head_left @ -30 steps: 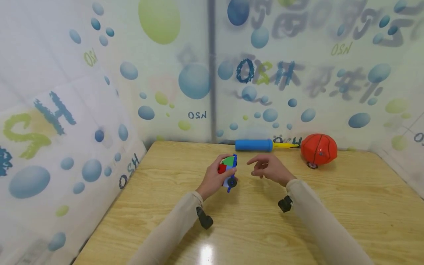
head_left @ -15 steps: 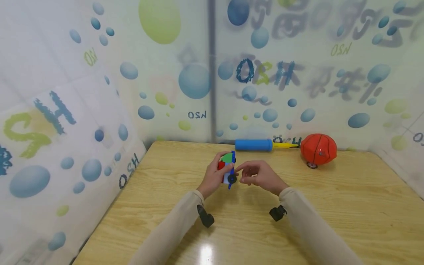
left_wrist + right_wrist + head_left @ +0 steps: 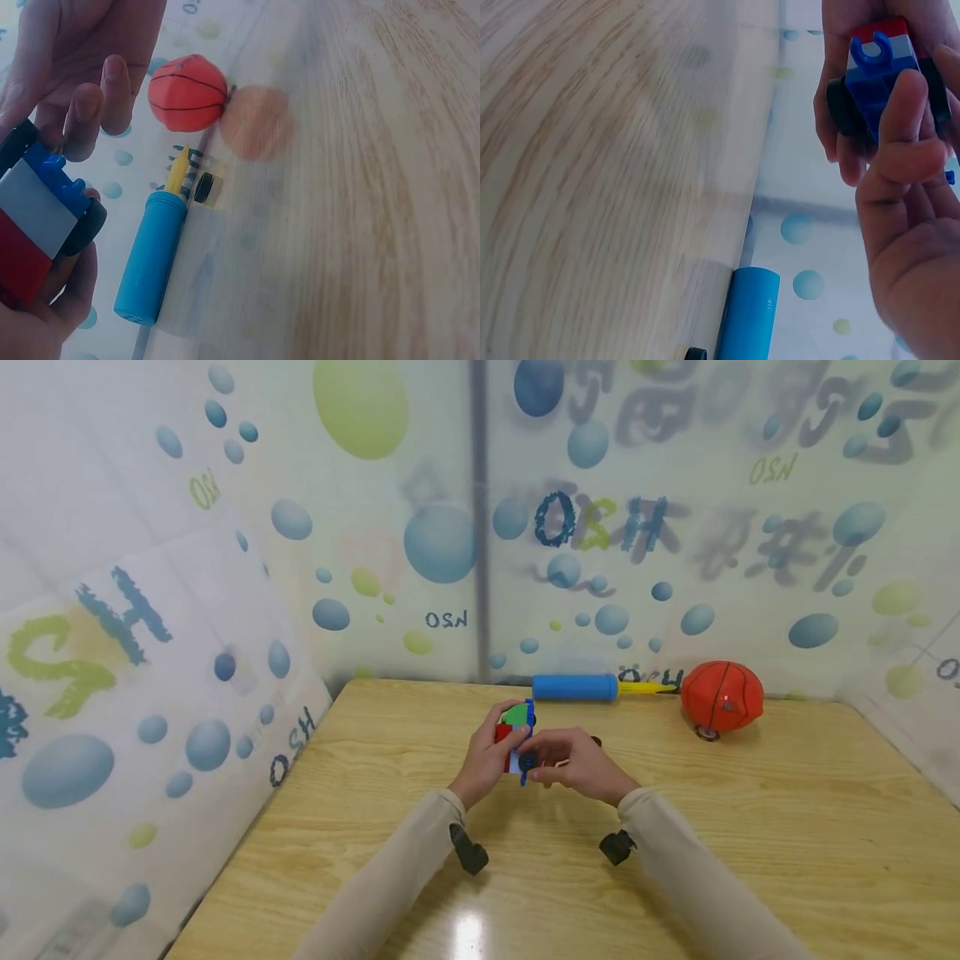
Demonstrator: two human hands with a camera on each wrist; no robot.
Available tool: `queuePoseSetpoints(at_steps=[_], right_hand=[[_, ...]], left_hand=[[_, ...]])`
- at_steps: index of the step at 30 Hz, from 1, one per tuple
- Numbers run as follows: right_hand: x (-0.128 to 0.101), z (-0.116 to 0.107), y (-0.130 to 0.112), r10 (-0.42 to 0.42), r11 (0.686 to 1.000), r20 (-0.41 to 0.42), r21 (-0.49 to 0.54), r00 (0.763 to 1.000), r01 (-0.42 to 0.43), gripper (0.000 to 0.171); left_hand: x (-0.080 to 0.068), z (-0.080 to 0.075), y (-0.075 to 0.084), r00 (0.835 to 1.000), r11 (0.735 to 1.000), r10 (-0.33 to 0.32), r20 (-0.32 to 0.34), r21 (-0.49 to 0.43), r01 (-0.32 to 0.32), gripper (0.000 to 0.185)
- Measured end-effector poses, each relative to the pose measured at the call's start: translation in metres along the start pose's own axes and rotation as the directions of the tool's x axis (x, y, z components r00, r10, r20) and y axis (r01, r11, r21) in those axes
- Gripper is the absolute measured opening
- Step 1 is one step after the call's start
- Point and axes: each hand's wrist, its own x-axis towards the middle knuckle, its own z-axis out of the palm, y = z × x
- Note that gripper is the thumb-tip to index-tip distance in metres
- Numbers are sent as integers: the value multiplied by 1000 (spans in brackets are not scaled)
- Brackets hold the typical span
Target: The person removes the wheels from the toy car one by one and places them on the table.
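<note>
Toy car (image 3: 39,206): held above the table (image 3: 525,877), long axis running near edge to far edge, green end pointing far, blue chassis facing the right edge. Left hand (image 3: 482,756) grasps the body. Right hand (image 3: 581,764), clear of it one second earlier, now pinches the nearer wheel (image 3: 528,762). Pump (image 3: 574,687) and ball (image 3: 722,697) lie unmoved along the far edge.

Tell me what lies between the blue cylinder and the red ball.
In the head view, the yellow nozzle spans the stretch from the blue cylinder toward the red ball; the left wrist view shows it too.
</note>
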Motion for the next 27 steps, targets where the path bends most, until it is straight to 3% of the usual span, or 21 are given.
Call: queuePoseSetpoints(at_steps=[13,27], right_hand=[[4,8,-3,32,999,-64,8,997,-32,18],[0,16,1,-9,1000,-162,6,987,10,18]], left_hand=[[-1,1,-2,1000,1000,24,5,21,-24,40],[-1,4,-3,998,996,60,7,72,-60,40]])
